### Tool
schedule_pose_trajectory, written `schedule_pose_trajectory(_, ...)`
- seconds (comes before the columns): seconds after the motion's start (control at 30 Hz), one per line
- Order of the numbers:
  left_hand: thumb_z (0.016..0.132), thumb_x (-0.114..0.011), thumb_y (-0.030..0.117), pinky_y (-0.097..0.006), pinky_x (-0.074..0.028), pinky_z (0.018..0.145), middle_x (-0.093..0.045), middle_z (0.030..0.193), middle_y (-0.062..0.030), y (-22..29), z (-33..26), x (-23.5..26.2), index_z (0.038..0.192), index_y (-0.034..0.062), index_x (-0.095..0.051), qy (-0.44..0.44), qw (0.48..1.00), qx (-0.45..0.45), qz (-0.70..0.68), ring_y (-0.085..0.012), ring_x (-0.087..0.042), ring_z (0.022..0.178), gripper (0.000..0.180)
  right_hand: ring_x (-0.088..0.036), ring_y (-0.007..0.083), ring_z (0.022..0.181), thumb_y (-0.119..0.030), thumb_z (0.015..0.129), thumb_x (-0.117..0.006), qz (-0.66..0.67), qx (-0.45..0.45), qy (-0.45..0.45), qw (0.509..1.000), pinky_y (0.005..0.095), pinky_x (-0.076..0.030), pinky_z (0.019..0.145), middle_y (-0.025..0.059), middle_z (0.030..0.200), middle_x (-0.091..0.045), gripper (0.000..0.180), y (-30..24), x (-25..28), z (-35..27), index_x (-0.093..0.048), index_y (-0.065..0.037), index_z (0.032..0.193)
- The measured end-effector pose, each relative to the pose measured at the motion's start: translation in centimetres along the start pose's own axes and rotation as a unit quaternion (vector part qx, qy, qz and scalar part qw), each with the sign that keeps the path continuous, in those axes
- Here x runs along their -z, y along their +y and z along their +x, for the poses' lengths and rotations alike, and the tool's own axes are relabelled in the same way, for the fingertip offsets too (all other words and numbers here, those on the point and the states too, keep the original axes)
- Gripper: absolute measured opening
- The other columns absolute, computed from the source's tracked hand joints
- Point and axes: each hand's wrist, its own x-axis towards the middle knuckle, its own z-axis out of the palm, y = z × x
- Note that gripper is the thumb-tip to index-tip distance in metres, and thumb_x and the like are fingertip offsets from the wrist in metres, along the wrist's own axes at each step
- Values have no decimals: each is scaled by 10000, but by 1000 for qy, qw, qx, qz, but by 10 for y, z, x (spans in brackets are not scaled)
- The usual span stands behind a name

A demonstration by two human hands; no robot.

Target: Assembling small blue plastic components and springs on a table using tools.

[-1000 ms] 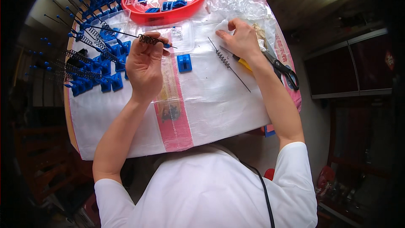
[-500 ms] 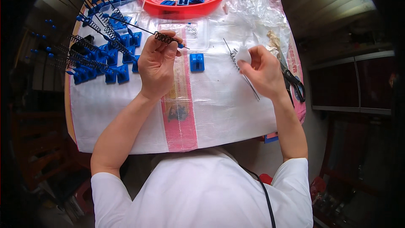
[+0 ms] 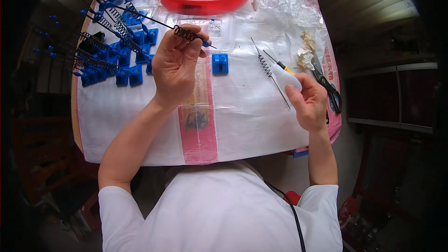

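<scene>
My left hand (image 3: 175,67) is closed on a thin black rod with a black coil spring (image 3: 186,33) around it. The rod slants up to the left, and a small blue piece (image 3: 206,44) sits near its tip by my fingers. My right hand (image 3: 309,101) grips a smooth white squeeze bottle (image 3: 288,80), its lower part hidden by the fingers. Beside the bottle shows a slim black-and-yellow tool (image 3: 278,61), partly covered. Left of it lies another thin rod with a loose spring (image 3: 264,65). A blue block (image 3: 220,64) stands on the table between my hands.
Several blue bases with springs and rods (image 3: 119,60) crowd the left side. A red basin (image 3: 205,5) with blue parts stands at the back, before it a clear tray (image 3: 226,37) with small nuts. Black scissors (image 3: 332,94), crumpled tissue (image 3: 305,58) and clear plastic bags (image 3: 284,0) lie right.
My right hand has drawn back toward me and rightward with the white bottle, now tilted, uncovering the black-and-yellow tool. The left hand keeps its grip on the rod, nearly still.
</scene>
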Motion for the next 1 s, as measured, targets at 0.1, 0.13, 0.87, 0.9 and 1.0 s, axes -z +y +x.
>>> schedule_pose_trajectory(0.1,1013,-564,50,-228,-517,778,-656,1049,-55,-1,0,0,1222,30,-553,-8,1000,2,-2,-87,-613,938,210,-510,33,634,-107,875,-671,36,8,40,999,203,-410,575,-20,689,-596,139,-8,-1,7,-652,29,897)
schedule_pose_trajectory(0.13,1014,-563,53,-229,-517,775,-654,1044,-54,-2,0,1,1225,31,-551,-12,1000,2,-4,-87,-610,931,212,-498,30,625,-104,868,-663,35,16,35,999,202,-399,567,-21,682,-586,132,-12,0,10,-643,26,879)
schedule_pose_trajectory(0.87,1009,-536,13,-289,-573,770,-619,1145,-119,-13,-10,2,1196,19,-528,-57,993,-63,85,-168,-643,975,187,-421,32,559,-148,816,-639,49,69,6,996,217,-323,505,-34,631,-512,163,2,0,12,-581,0,779)
schedule_pose_trajectory(0.9,1009,-535,13,-289,-575,770,-617,1148,-120,-13,-10,3,1195,18,-526,-57,992,-67,89,-169,-644,974,186,-421,32,559,-148,817,-639,49,70,6,996,218,-325,505,-33,631,-513,165,2,-1,12,-580,1,778)
schedule_pose_trajectory(1.0,1010,-535,15,-292,-578,768,-614,1152,-126,-12,-9,2,1194,18,-522,-57,991,-70,95,-170,-647,967,185,-424,33,560,-148,818,-642,39,72,3,997,219,-330,507,-29,632,-515,168,2,-1,13,-580,3,780)
